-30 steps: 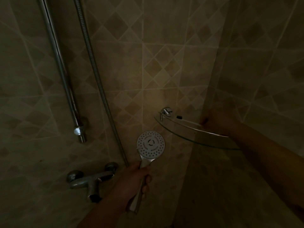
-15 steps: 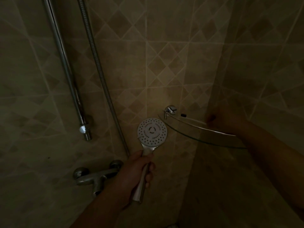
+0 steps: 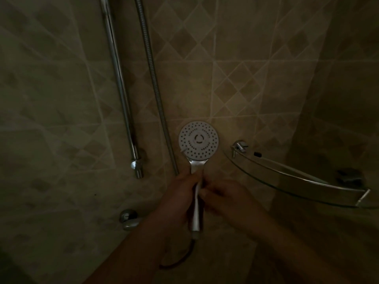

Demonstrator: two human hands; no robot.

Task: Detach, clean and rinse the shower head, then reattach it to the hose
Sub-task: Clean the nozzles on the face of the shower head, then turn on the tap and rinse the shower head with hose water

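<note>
The shower head (image 3: pixel 198 142) has a round white face with many spray holes and a chrome handle that points down. My left hand (image 3: pixel 178 193) grips the handle from the left side. From the right, my right hand (image 3: pixel 222 196) closes its fingers on the same handle. The ribbed metal hose (image 3: pixel 152 78) runs down the tiled wall left of the head; a dark loop of it (image 3: pixel 180 259) hangs below the handle's lower end. The dim light hides the joint between handle and hose.
A chrome slide rail (image 3: pixel 120 89) is fixed to the wall left of the hose. The mixer tap (image 3: pixel 128 219) sits low, partly behind my left forearm. A glass corner shelf (image 3: pixel 297 177) with a chrome rim juts out at the right.
My right hand left the corner shelf and came over to the handle. The shower head now sits higher and nearer the middle of the view, which has shifted downward.
</note>
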